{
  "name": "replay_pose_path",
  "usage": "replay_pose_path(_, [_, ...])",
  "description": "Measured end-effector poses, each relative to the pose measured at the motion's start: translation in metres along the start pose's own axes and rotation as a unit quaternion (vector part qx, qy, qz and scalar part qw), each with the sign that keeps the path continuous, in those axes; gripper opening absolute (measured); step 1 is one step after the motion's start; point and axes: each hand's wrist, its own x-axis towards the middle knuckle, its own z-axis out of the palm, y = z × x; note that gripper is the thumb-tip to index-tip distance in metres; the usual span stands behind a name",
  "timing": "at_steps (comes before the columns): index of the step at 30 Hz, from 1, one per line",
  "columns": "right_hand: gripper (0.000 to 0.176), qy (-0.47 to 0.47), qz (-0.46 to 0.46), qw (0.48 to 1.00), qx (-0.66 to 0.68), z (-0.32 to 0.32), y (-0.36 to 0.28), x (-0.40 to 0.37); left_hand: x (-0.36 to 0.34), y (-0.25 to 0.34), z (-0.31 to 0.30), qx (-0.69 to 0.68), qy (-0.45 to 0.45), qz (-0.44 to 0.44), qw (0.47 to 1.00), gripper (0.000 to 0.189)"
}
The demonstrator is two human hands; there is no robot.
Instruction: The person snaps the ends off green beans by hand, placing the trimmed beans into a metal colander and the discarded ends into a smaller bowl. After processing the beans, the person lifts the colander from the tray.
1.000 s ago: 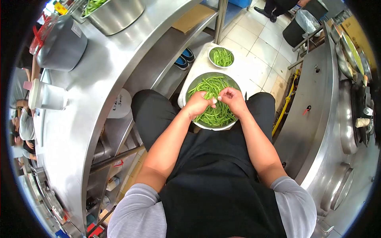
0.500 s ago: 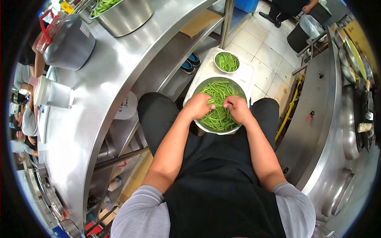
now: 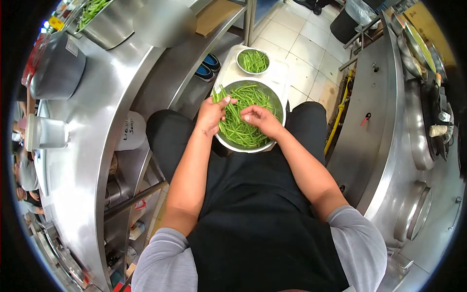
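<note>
A perforated metal colander point(image 3: 278, 95) full of long green beans point(image 3: 247, 127) stands between my knees on a white surface. My left hand point(image 3: 211, 115) is closed around a small bunch of green beans point(image 3: 219, 93) at the colander's left rim, their ends poking up past the fingers. Over the middle of the beans hovers my right hand point(image 3: 262, 120), its fingers bent and the thumb close to the forefinger. Whatever lies between those fingertips is too small to make out. Just beyond the colander sits a smaller metal bowl point(image 3: 253, 61) of green bean pieces.
A steel counter point(image 3: 116, 87) curves along my left, bearing a large grey pot point(image 3: 58, 65), a plastic container point(image 3: 47, 132) and a steel pot point(image 3: 109, 29) of green beans. A white tub point(image 3: 131, 131) is below. Pans point(image 3: 422, 126) line the right side; a bin point(image 3: 346, 27) stands ahead.
My hands have drawn apart from meeting over the beans. The left has gone to the colander's left rim with its bunch; the right stays over the beans. The view has shifted.
</note>
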Motion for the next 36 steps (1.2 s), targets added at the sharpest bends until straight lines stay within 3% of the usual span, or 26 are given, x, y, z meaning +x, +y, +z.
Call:
replay_pose_path(2, [0.023, -0.077, 0.047, 0.986, 0.142, 0.002, 0.002, 0.0, 0.002, -0.006, 0.002, -0.028, 0.011, 0.015, 0.999, 0.02])
replay_pose_path(15, [0.018, -0.003, 0.071, 0.992, 0.1, 0.022, -0.007, 0.0, 0.002, -0.009, 0.003, -0.074, 0.037, 0.035, 0.996, 0.019])
replay_pose_path(22, [0.018, 0.002, 0.062, 0.993, 0.099, 0.02, -0.004, 0.001, -0.001, -0.007, 0.014, 0.022, 0.048, 0.052, 0.997, 0.02])
replay_pose_path(24, [0.018, 0.005, 0.0, 1.0, 0.008, 0.021, 0.001, 0.002, 0.001, -0.012, 0.018, 0.07, 0.07, 0.068, 0.993, 0.019])
replay_pose_path(26, [0.017, -0.001, -0.009, 0.999, -0.033, 0.02, 0.002, 0.001, 0.009, -0.025, 0.017, 0.1, 0.061, 0.174, 0.978, 0.019])
replay_pose_path(27, [0.016, -0.008, -0.018, 0.997, -0.074, 0.02, 0.0, 0.0, 0.006, -0.021, 0.018, 0.1, 0.061, 0.173, 0.978, 0.019])
replay_pose_path(28, [0.016, -0.008, -0.017, 0.997, -0.073, 0.021, -0.007, -0.003, -0.001, -0.013, 0.019, 0.066, 0.061, 0.1, 0.991, 0.018])
replay_pose_path(29, [0.015, -0.016, -0.077, 0.993, -0.092, 0.02, -0.014, -0.006, -0.005, -0.008, 0.019, 0.031, 0.061, 0.026, 0.997, 0.017])
replay_pose_path(30, [0.014, -0.024, -0.137, 0.984, -0.11, 0.019, -0.021, -0.009, -0.004, -0.009, 0.018, 0.031, 0.06, 0.026, 0.997, 0.017])
replay_pose_path(31, [0.014, -0.024, -0.137, 0.984, -0.11, 0.017, -0.025, -0.01, -0.004, -0.01, 0.015, -0.017, 0.056, 0.005, 0.998, 0.015])
replay_pose_path(33, [0.013, -0.02, -0.274, 0.951, -0.144, 0.013, -0.031, -0.011, 0.004, -0.016, 0.006, -0.065, 0.055, -0.016, 0.996, 0.014])
replay_pose_path(36, [0.011, -0.013, -0.207, 0.975, -0.083, 0.019, -0.036, -0.02, 0.017, -0.021, -0.008, -0.12, 0.117, -0.02, 0.986, 0.012])
